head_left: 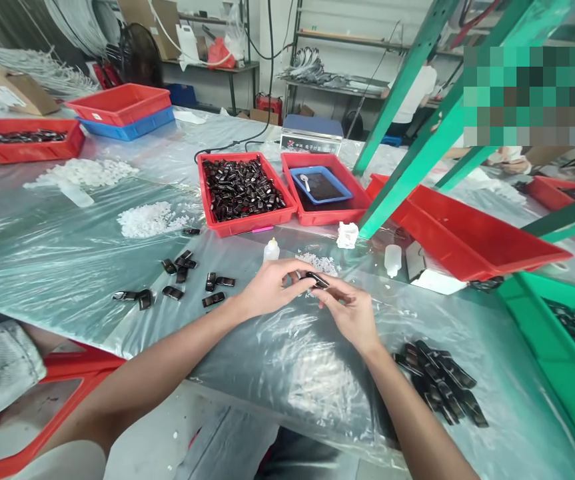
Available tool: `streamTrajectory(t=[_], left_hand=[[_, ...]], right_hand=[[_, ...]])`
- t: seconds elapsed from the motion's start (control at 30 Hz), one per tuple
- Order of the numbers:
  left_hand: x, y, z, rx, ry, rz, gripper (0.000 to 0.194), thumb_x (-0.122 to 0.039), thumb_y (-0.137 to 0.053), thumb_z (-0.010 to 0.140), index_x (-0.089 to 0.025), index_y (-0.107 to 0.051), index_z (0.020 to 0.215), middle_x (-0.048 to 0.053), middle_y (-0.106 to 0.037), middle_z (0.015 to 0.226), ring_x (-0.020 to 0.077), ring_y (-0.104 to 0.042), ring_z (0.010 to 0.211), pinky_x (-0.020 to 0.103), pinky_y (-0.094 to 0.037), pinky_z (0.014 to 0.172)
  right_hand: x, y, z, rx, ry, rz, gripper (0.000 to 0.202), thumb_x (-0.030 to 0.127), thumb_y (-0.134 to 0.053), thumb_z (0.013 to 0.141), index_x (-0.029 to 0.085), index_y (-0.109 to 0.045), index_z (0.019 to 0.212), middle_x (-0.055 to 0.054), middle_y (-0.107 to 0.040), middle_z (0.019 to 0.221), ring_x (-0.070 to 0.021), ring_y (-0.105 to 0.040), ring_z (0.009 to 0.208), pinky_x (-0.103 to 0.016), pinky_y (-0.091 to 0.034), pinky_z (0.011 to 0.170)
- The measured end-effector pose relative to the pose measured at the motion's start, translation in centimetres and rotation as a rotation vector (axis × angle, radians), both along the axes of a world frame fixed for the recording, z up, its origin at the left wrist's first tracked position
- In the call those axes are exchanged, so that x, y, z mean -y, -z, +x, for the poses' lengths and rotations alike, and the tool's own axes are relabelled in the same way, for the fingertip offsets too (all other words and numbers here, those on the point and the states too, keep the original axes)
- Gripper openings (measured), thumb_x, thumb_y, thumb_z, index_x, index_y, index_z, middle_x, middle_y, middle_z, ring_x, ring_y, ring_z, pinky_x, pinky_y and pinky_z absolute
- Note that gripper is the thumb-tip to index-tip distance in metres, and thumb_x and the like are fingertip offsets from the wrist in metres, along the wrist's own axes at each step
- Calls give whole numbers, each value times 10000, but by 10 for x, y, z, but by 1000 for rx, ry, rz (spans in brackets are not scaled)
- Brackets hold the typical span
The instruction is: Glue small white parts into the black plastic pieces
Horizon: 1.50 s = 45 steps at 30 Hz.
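Between my two hands, above the plastic-covered table, is a small glossy black plastic part (317, 280). My left hand (273, 285) pinches its left end with thumb and fingers. The fingertips of my right hand (350, 308) close on its right end. Just behind my hands lies a small heap of white bits (317, 261), partly hidden by them. A small white squeeze bottle (270, 250) stands behind my left hand. Several more black parts (172, 292) are scattered to the left, and a pile of longer black parts (442, 380) lies beside my right forearm.
A red tray (212, 223) full of black parts stands at the back, beside another red tray (317, 219) holding a blue tray. Green posts (412, 143) rise at right, near a tilted red bin (487, 240) and a green bin (532, 333). White pieces (147, 220) lie left.
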<state>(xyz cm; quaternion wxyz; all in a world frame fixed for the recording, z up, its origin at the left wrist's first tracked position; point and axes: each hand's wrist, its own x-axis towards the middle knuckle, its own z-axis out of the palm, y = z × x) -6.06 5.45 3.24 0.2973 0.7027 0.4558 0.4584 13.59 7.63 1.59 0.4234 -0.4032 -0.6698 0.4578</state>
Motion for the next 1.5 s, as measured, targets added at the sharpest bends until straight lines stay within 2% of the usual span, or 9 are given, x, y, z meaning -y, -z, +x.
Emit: streamTrajectory(t=[0.27, 0.5, 0.67, 0.87, 0.93, 1.03, 1.17, 1.3, 1.5], left_hand=[[0, 14, 15, 401, -22, -279, 308, -429, -669, 875, -148, -709, 996, 33, -699, 716, 128, -603, 538, 250, -503, 516], [3, 5, 3, -151, -22, 81, 226, -298, -525, 977, -217, -710, 1079, 62, -731, 1016, 177, -674, 862, 285, -514, 749], [4, 1, -4, -219, -41, 152, 260, -332, -512, 985, -232, -702, 1133, 62, -740, 1034, 183, -680, 901, 284, -510, 781], [-12, -1, -28, 110, -514, 202, 235, -346, -529, 947, -183, -697, 975, 50, -718, 887, 157, -645, 782, 272, -500, 758], [-25, 5, -40, 225, -560, 129, 212, -293, -529, 910, -179, -665, 1026, 50, -697, 917, 161, -651, 831, 267, -505, 761], [-39, 17, -55, 197, -468, 8, 378, -196, -564, 790, -176, -614, 1164, 77, -680, 1061, 192, -650, 998, 282, -509, 804], [-37, 25, -57, -116, -184, -154, 618, -184, -618, 725, -182, -538, 1338, 108, -666, 1229, 255, -652, 1075, 357, -507, 889], [-30, 25, -51, -327, -144, -183, 485, -278, -632, 804, -200, -589, 1280, 95, -716, 1118, 295, -683, 971, 404, -504, 864], [-35, 28, -46, 113, -160, -200, 494, -353, -716, 821, -200, -473, 1222, 112, -711, 1148, 247, -693, 1023, 403, -515, 920]], right_hand=[[3, 2, -6, -48, 34, -12, 350, 421, -708, 857, 199, -718, 1128, -15, -682, 707, -140, -586, 528, -265, -503, 501], [-3, 5, -1, 41, -2, 0, 292, 410, -672, 881, 184, -728, 1057, -41, -719, 756, -145, -579, 527, -283, -509, 531], [-4, 1, 2, 101, 0, 65, 266, 421, -670, 880, 187, -763, 966, -48, -723, 771, -154, -578, 552, -287, -501, 543], [-11, 4, 4, -56, 79, -86, 349, 489, -677, 858, 163, -752, 956, 14, -583, 539, -114, -457, 438, -248, -363, 416], [-14, 5, 5, -111, 100, -111, 358, 499, -691, 846, 161, -746, 951, 19, -571, 529, -107, -447, 435, -241, -343, 409], [-16, 2, 6, -199, 132, -164, 378, 509, -719, 817, 161, -732, 962, 0, -620, 592, -98, -461, 443, -230, -342, 404], [-16, -5, 7, -295, 104, -285, 406, 515, -745, 784, 166, -718, 990, -34, -671, 691, -109, -517, 493, -219, -353, 400], [-16, -5, 8, -296, 73, -336, 413, 501, -769, 766, 161, -733, 997, -42, -675, 710, -107, -525, 508, -214, -354, 401], [-15, -1, 6, -234, 25, -348, 412, 493, -779, 760, 150, -757, 988, -29, -643, 618, -119, -515, 513, -213, -346, 398]])
